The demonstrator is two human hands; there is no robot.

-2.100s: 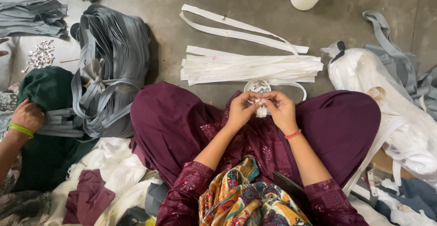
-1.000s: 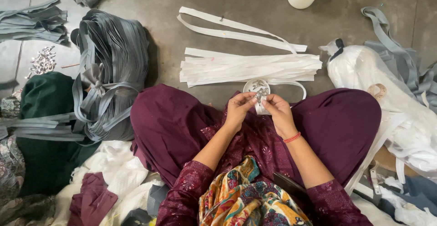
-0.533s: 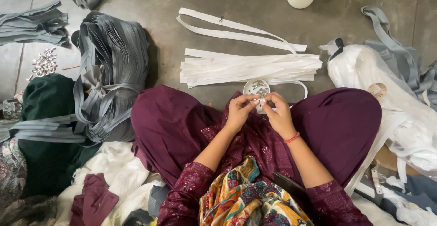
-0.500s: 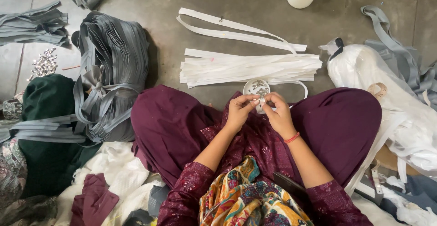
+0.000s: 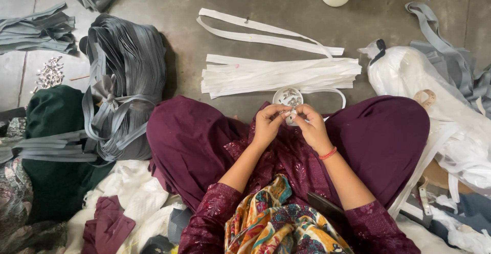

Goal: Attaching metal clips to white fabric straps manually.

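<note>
A bundle of grey straps (image 5: 125, 75) lies far left on the floor; white strips (image 5: 279, 74) lie just beyond the small round dish (image 5: 287, 98). Nearer, the left hand (image 5: 268, 126) and right hand (image 5: 312, 127) meet, fingertips pinching a tiny white piece (image 5: 290, 115) between them.

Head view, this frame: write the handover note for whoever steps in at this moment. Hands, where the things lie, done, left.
Left hand and right hand: fingertips pinched together over the lap on a small white piece, too small to identify.
Small round dish of tiny metal parts sits on the floor just beyond the hands.
White strips lie stacked behind the dish; one longer looped white strip lies farther off.
Grey strip bundle lies to the left.
Done: cannot tell how many strips are fitted.
Left: the piece in hand is unfinished, as far as shows.
</note>
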